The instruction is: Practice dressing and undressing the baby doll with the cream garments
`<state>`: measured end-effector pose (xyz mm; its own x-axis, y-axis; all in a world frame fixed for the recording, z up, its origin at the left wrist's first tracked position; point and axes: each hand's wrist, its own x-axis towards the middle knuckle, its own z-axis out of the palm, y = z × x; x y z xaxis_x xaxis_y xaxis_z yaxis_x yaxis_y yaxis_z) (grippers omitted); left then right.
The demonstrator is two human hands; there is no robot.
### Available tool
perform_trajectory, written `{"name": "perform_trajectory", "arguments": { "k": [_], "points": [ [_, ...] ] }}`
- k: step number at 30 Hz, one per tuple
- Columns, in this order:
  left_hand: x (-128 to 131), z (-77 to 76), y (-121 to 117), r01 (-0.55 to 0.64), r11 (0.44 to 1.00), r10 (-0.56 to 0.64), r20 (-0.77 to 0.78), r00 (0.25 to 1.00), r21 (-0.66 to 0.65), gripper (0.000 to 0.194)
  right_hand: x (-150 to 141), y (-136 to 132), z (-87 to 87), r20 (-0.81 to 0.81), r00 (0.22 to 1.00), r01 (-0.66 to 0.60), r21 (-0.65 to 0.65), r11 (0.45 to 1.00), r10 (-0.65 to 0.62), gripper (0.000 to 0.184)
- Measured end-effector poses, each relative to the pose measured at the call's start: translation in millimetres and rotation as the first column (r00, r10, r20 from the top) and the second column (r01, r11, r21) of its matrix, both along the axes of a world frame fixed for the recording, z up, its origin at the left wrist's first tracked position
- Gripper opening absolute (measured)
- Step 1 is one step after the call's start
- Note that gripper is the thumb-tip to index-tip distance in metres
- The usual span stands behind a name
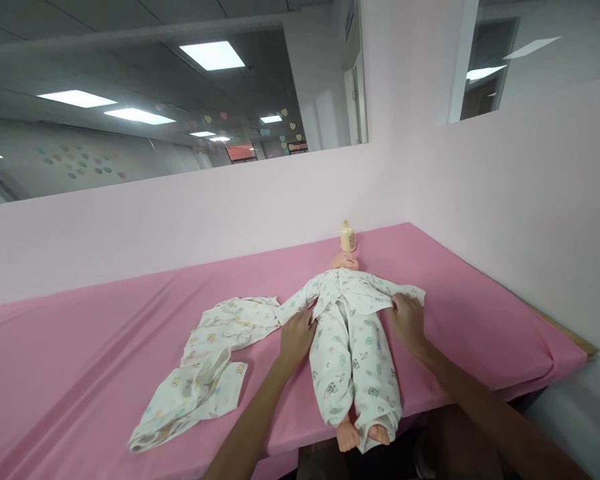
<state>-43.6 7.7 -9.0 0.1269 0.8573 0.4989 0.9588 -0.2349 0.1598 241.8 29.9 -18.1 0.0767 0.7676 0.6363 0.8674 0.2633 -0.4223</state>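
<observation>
A baby doll (351,333) in white printed pyjamas lies on its back on the pink table cover (105,347), feet toward me and over the front edge. My left hand (296,337) presses against the doll's side at the waist, fingers curled on the fabric. My right hand (407,320) rests on the other side, on the hem of the pyjama top by the doll's arm. Whether either hand pinches the cloth I cannot make out.
A loose set of white printed baby clothes (205,367) lies crumpled left of the doll. A small cream bottle (348,236) stands behind the doll's head by the pink wall. The table ends at a corner on the right (580,347).
</observation>
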Motion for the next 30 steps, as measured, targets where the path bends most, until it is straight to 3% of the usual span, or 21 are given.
{"name": "perform_trajectory", "arguments": {
  "k": [4, 7, 11, 14, 17, 19, 21, 23, 26, 30],
  "points": [
    [1, -3.8, -2, 0.118, 0.993, -0.119, -0.048, 0.992, -0.030, 0.018, -2, -8, -14.4, 0.155, 0.980, -0.098, -0.163, 0.982, 0.123, 0.017],
    [1, -2.9, -4, 0.189, 0.976, -0.194, -0.036, 0.980, -0.107, 0.019, -5, -7, -24.1, 0.244, 0.955, -0.095, -0.279, 0.956, 0.166, 0.014],
    [2, 3.7, -7, 0.186, 0.973, -0.188, -0.005, 0.982, -0.140, 0.019, -6, -1, -24.7, 0.194, 0.967, -0.096, -0.332, 0.938, 0.168, 0.017],
    [3, 11.3, -8, 0.108, 0.993, -0.105, 0.064, 0.992, -0.043, 0.017, -1, 3, -19.6, 0.074, 0.958, -0.235, -0.350, 0.907, 0.277, 0.029],
    [3, 17.5, -10, -0.021, 0.984, -0.016, 0.202, 0.979, 0.178, 0.021, 9, 5, -16.8, 0.004, 0.941, -0.320, -0.325, 0.890, 0.339, 0.035],
    [5, 19.8, -11, -0.031, 0.955, -0.051, 0.266, 0.963, 0.296, 0.018, 14, 5, -16.3, 0.025, 0.949, -0.297, -0.267, 0.917, 0.315, 0.030],
    [9, 20.7, -11, -0.013, 0.947, -0.085, 0.290, 0.953, 0.320, 0.011, 13, 4, -14.3, 0.061, 0.963, -0.252, -0.146, 0.957, 0.263, 0.015],
    [14, 20.7, -11, 0.015, 0.964, -0.094, 0.288, 0.953, 0.266, 0.026, 6, 0, -8.6, 0.100, 0.972, -0.212, 0.005, 0.977, 0.210, 0.025],
    [22, 19.4, -7, 0.116, 0.957, -0.176, 0.218, 0.960, 0.266, 0.019, -13, -5, 5.8, 0.194, 0.952, -0.261, 0.117, 0.958, 0.236, 0.039],
    [30, 19.5, -3, 0.185, 0.892, -0.284, 0.192, 0.939, 0.413, 0.013, -45, -10, 24.1, 0.153, 0.903, -0.419, 0.119, 0.900, 0.401, 0.023]
  ]
}}
